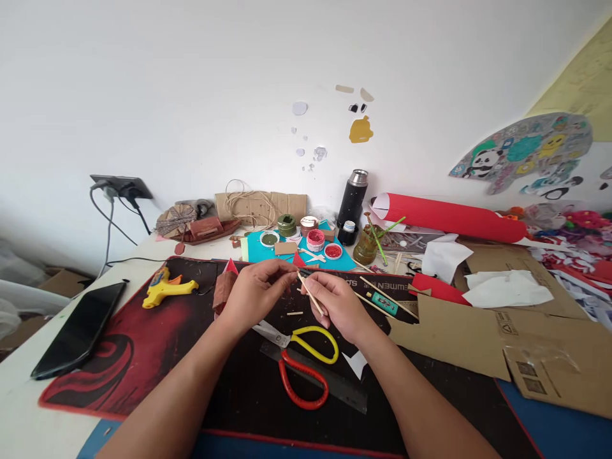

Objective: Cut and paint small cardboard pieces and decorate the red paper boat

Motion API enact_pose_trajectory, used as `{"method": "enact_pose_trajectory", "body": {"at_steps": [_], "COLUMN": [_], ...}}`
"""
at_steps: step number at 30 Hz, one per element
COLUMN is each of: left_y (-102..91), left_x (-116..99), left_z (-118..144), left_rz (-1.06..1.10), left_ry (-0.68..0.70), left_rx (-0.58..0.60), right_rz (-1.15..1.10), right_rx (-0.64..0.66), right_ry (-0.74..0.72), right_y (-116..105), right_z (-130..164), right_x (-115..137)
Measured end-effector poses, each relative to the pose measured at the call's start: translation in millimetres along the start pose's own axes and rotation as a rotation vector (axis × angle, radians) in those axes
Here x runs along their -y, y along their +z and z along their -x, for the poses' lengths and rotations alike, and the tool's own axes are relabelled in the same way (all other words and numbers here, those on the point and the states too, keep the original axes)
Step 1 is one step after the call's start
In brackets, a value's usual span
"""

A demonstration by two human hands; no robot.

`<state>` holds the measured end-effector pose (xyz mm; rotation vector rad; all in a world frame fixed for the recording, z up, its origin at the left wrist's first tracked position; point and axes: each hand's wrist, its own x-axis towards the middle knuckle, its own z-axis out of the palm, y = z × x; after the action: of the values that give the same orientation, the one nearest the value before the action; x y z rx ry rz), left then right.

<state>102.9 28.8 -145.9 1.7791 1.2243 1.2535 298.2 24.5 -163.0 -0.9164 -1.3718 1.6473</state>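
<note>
A thin wooden stick (313,298) slants between my two hands above the dark desk mat (182,382). My right hand (338,305) has its fingers closed around the lower part of the stick. At the stick's upper end, the thumb and fingers of my left hand (258,290) are pinched together; their exact hold is partly hidden. Below the hands lie scissors (306,363) with one yellow and one red handle, over a metal ruler (344,389). A short stick piece (295,313) rests on the mat. Beside my left wrist is a reddish-brown model part (224,293), partly covered by the hand.
A yellow glue gun (169,290) and a black phone (81,331) lie left. Behind stand open paint jars (315,240), a black thermos (352,197) and a murky brush jar (366,248). Cardboard (454,338) and a red paper roll (449,217) occupy the right.
</note>
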Motion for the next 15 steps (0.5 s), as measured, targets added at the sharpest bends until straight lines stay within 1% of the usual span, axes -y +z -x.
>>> {"method": "enact_pose_trajectory", "body": {"at_steps": [2,4,6,8,12,15], "left_y": [-0.4,0.2,2.1,4.9,10.1,12.2], "left_x": [-0.7,-0.3,2.4,7.4,19.4,25.1], "left_z": [-0.5,-0.3,1.0,2.7,4.8,5.0], "left_rz": [-0.069,-0.091,-0.123,-0.212,-0.445,-0.548], "left_ry": [0.044,0.052,0.057,0.092,0.189,0.257], "left_rx": [-0.021,-0.033,-0.055,-0.080,-0.090,-0.086], "right_rz": [-0.005,-0.021,-0.040,-0.036,0.066,0.173], "right_rx": [-0.019,-0.040,-0.065,-0.090,-0.141,-0.172], "right_ry": [0.011,0.027,0.046,0.054,0.021,-0.012], "right_y": [-0.2,-0.4,-0.6,-0.8,-0.9,-1.6], "right_z": [-1.0,-1.9,-2.7,-3.6,-6.2,-7.9], "right_x": [-0.7,-1.7,-3.3,-5.8,-12.2,-16.5]}}
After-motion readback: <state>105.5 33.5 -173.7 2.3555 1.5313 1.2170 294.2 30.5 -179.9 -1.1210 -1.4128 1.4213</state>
